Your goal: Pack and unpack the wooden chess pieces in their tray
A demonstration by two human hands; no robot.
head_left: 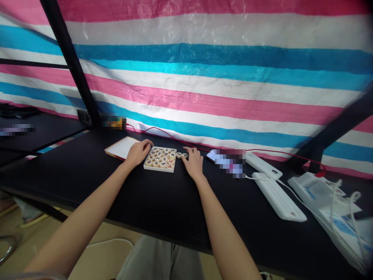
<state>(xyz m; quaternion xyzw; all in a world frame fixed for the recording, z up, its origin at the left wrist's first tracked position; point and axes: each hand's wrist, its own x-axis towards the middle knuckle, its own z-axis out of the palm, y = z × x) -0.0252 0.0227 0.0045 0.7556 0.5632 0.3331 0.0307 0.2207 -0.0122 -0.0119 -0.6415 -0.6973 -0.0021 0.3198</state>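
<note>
A shallow white box (159,169) holds rows of round Chinese chess pieces (163,154), most with dark characters and a few with red ones. At its far left corner, my left hand (138,151) has bent fingers closed against the edge. Just right of the box, two loose pieces (178,155) lie side by side on the black table. My right hand (193,162) has its thumb and forefinger around the nearer Chinese chess piece (185,155), with the other fingers bent forward. The box lid (121,147) lies inside up, partly behind my left hand.
A phone (224,161) with a blurred screen lies to the right, cabled. Beyond it are two white power banks (276,196) and a white power strip (329,210) with plugs. A red cable (175,136) runs along the back, before a striped sheet (204,85).
</note>
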